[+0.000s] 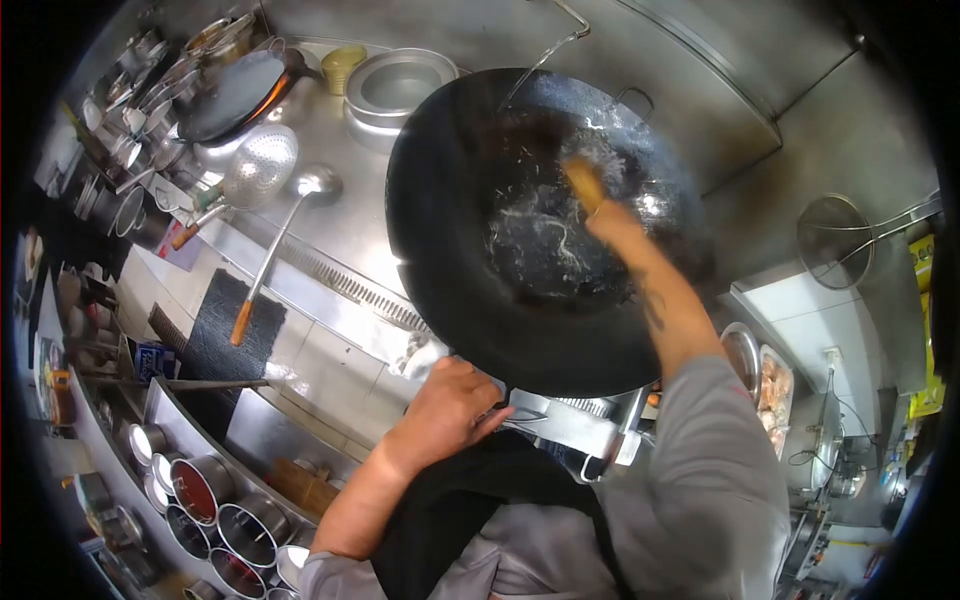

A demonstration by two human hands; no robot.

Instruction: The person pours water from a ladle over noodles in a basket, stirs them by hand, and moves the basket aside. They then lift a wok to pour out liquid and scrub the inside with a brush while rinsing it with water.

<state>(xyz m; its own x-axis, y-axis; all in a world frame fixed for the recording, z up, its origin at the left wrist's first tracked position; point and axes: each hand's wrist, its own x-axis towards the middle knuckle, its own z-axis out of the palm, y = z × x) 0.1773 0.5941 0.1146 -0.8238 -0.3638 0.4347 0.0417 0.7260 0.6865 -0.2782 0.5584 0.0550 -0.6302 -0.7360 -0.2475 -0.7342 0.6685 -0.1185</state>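
Observation:
A large black wok fills the middle of the view, with water and pale foam streaks in its bowl. My right hand reaches into it, closed around a yellowish-brown brush. The brush's far end is blurred amid splashing water against the wok's inner wall. At the near rim, my left hand is closed on the wok's handle, most of which the fingers hide. A white cloth sticks out beside that hand. From above, a thin bent faucet hangs over the wok's far side.
Left of the wok, a ladle and a perforated skimmer rest on the steel stove. Behind them are a smaller wok and a round metal pot. A wire strainer hangs at right. Several containers stand lower left.

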